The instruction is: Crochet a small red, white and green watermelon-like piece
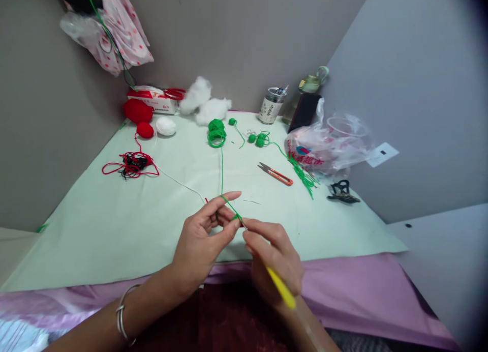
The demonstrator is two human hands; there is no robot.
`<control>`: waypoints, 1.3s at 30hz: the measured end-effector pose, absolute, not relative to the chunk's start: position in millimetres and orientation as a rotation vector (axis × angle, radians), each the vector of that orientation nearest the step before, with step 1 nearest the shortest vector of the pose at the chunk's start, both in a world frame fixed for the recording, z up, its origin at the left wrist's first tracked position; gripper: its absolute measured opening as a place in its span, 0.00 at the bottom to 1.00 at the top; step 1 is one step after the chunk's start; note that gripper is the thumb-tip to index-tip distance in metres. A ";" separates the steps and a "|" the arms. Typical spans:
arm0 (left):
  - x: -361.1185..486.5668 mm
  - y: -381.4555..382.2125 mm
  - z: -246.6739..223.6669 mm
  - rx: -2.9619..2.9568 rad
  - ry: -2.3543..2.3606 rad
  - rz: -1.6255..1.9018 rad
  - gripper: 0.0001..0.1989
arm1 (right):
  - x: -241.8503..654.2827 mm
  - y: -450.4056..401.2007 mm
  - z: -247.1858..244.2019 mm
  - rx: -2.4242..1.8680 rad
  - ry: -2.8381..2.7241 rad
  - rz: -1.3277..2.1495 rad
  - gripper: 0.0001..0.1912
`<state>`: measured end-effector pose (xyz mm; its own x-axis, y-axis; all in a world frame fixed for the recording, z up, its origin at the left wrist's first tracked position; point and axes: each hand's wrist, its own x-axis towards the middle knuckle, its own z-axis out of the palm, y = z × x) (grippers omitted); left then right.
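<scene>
My left hand (206, 235) pinches a small piece of green crochet (237, 217) between thumb and fingers, its index finger stretched out with green yarn (222, 174) running over it. That yarn leads back to a green yarn ball (217, 130). In my right hand (274, 250) is a crochet hook with a yellow handle (281, 287), held like a pen, its metal tip at the green piece. The two hands nearly touch at the fingertips. A bit of red shows by the green piece, mostly covered by fingers.
Orange snips (275, 174) lie beyond my right hand, near cut green strands (303, 176), a plastic bag (324, 146) and a black hair clip (343, 192). Tangled red and black yarn (133, 165) lies left. Red yarn balls (138, 111), white stuffing (213, 111) and a pen jar (271, 107) stand behind.
</scene>
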<state>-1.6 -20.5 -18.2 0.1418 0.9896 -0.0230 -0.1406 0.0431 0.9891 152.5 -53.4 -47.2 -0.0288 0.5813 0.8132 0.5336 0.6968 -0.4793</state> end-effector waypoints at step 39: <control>-8.3 -10.6 -15.0 0.740 0.667 0.797 0.33 | 157.5 -49.4 -41.3 -0.831 -1.159 0.785 0.09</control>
<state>-8.3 -10.6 -15.0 0.5297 0.8126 -0.2432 -0.3826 0.4848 0.7865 157.5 -49.4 -41.3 0.2184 0.8657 0.4503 -0.0978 0.4786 -0.8726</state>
